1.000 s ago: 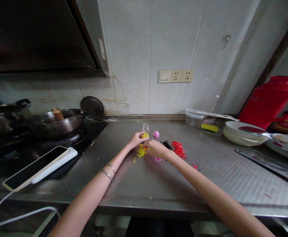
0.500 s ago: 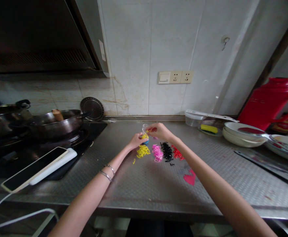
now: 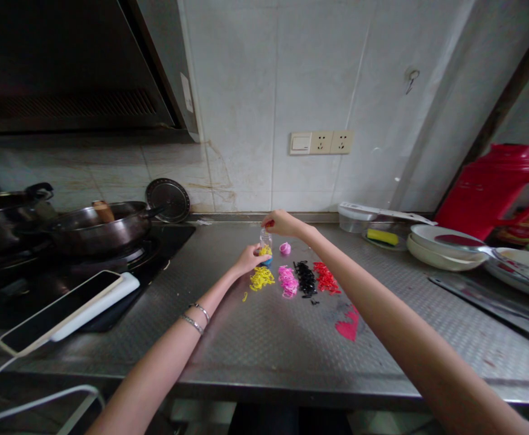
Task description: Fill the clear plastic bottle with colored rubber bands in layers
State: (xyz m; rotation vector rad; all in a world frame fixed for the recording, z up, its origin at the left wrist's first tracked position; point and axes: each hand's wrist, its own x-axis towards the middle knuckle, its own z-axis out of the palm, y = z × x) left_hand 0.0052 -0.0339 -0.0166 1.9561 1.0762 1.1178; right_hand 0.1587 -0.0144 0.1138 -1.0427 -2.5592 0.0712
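My left hand is wrapped round a small clear jar standing upright on the steel counter. Yellow bands fill its middle, with blue at the bottom. Over the jar's mouth is my right hand, its fingertips pinched together; what they hold is too small to make out. Just in front of the jar lies a heap of yellow bands. To its right are piles of pink bands, black bands and red bands. A round pink cap sits behind the pink pile.
A red heart-shaped patch is on the counter. At left, a phone on a white block lies by the stove with pans. Bowls, a yellow sponge and a red jug stand at right.
My right hand has risen and shifted left to the top of the jar. The pink cap and more of the red pile now show. My left hand stays on the jar.
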